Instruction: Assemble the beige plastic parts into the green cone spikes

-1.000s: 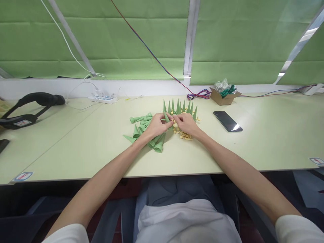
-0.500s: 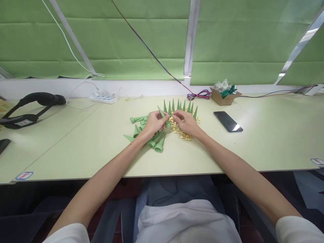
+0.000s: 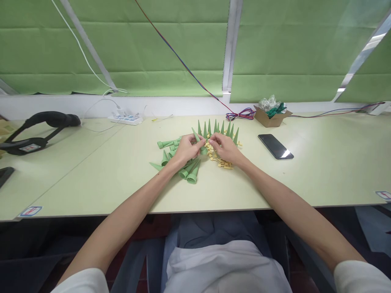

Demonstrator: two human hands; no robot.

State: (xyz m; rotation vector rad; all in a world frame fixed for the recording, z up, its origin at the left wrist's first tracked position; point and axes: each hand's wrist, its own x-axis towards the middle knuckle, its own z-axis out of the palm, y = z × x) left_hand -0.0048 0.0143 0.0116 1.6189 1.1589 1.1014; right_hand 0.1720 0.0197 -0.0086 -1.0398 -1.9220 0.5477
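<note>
Between the thumb and fingers of my left hand (image 3: 189,147) is a green plastic cone spike (image 3: 195,134), its tip tilted up and left. My right hand (image 3: 225,147) is closed in a pinch close beside the spike's wide end; whatever its fingertips hold is too small to make out. Under and beside the right hand lies a pile of small yellow plastic valve-like pieces (image 3: 224,164). Around my left hand several loose green spikes (image 3: 192,177) lie on their sides. Behind both hands a row of green spikes (image 3: 228,128) stands points up, with yellow bits among them.
On the pale table (image 3: 100,179) a black phone (image 3: 275,146) lies to the right. Behind it stands a small cardboard box (image 3: 271,119) beside a coiled red-and-blue cable (image 3: 241,114). A white power strip (image 3: 126,119) and a black headset-like strap (image 3: 45,120) are at the left.
The whole view has shifted very slightly. Both hands keep nearly the same pose, with the green spike still in the left.
</note>
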